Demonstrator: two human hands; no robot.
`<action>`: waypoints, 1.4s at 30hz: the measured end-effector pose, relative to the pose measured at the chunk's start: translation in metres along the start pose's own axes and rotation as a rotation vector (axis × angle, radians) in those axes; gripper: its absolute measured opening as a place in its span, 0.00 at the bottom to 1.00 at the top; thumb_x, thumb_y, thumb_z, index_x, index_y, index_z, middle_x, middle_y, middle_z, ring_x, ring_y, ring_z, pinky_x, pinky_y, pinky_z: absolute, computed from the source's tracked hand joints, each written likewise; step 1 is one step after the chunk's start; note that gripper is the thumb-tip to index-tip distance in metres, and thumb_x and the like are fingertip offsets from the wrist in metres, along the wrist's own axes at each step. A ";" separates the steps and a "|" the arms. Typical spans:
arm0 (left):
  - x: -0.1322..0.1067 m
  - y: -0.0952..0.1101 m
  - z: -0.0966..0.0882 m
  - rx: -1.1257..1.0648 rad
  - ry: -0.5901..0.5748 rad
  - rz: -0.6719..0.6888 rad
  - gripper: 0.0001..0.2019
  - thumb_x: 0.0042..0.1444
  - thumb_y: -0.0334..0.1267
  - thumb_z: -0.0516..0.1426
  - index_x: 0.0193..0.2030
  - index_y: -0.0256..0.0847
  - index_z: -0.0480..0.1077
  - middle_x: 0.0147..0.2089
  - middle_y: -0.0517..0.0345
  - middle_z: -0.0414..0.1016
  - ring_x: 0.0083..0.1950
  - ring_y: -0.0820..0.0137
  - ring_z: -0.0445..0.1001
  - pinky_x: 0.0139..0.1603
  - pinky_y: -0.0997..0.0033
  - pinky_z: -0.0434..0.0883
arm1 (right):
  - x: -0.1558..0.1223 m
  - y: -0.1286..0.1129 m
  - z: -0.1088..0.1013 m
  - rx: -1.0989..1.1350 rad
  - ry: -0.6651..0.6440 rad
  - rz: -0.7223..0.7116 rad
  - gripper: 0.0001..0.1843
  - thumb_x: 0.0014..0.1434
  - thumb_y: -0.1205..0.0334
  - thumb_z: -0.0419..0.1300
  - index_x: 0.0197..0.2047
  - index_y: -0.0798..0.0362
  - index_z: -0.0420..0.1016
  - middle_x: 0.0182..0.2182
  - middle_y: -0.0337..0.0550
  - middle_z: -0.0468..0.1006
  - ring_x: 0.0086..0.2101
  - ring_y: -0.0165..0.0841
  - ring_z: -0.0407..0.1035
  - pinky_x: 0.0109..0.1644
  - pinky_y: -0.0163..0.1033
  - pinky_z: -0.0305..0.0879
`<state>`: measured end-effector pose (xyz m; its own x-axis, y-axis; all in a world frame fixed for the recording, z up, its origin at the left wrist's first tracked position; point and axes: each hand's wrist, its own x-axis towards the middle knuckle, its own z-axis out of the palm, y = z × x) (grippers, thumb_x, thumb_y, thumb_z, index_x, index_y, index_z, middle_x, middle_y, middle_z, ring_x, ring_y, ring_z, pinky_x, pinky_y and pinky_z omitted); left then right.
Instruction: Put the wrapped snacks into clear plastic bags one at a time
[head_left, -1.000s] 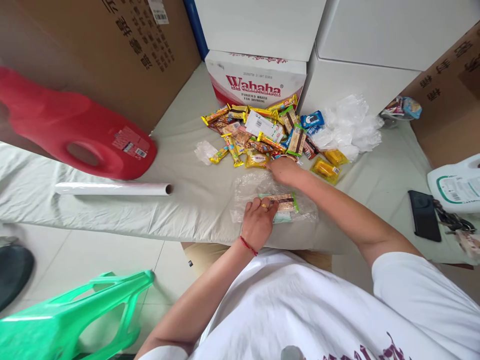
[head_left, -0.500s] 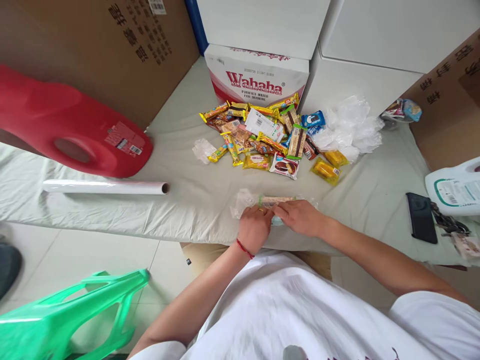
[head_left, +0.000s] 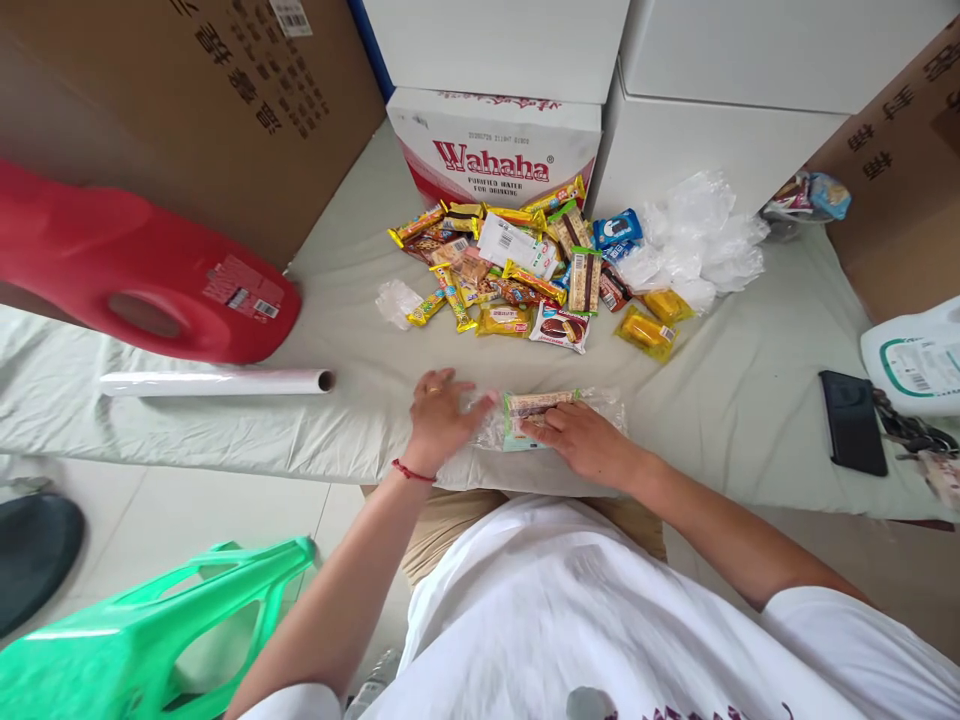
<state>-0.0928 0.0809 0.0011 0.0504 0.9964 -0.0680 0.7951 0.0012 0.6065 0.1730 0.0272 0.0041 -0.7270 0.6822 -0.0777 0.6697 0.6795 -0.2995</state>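
A cereal bar (head_left: pixel 541 401) in a clear and green wrapper lies near the table's front edge. A pale blue-green packet (head_left: pixel 523 442) shows under it, and clear plastic film (head_left: pixel 489 430) spreads around both. My right hand (head_left: pixel 590 437) presses down on the bar, its fingers curled over the wrapper. To the left of the film, my left hand (head_left: pixel 442 415) is open with its fingers spread, the thumb blurred over the film's left end. Behind them lies a heap of wrapped snacks (head_left: pixel 517 290).
Crumpled clear bags (head_left: pixel 694 240) lie right of the heap, before white boxes (head_left: pixel 727 150). On the left are a red jug (head_left: pixel 187 275) and a roll of film (head_left: pixel 217 382). A phone (head_left: pixel 853 422) lies far right. A green stool (head_left: pixel 150 630) stands on the floor.
My left hand has come away from the bar and moved left, its fingers spreading. My right hand remains on the bar. The view has shifted slightly.
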 end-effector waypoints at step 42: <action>-0.057 0.069 0.105 0.166 0.121 0.921 0.11 0.57 0.23 0.56 0.41 0.44 0.71 0.42 0.52 0.78 0.50 0.60 0.72 0.47 0.58 0.61 | -0.028 -0.002 0.020 1.857 0.577 0.618 0.25 0.59 0.44 0.56 0.51 0.49 0.78 0.49 0.48 0.82 0.51 0.44 0.74 0.53 0.47 0.72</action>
<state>0.0227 0.0150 -0.0358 0.6459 0.6012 0.4706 0.5499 -0.7939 0.2595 0.1893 0.0016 -0.0120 -0.1367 0.9097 -0.3920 -0.4422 -0.4102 -0.7976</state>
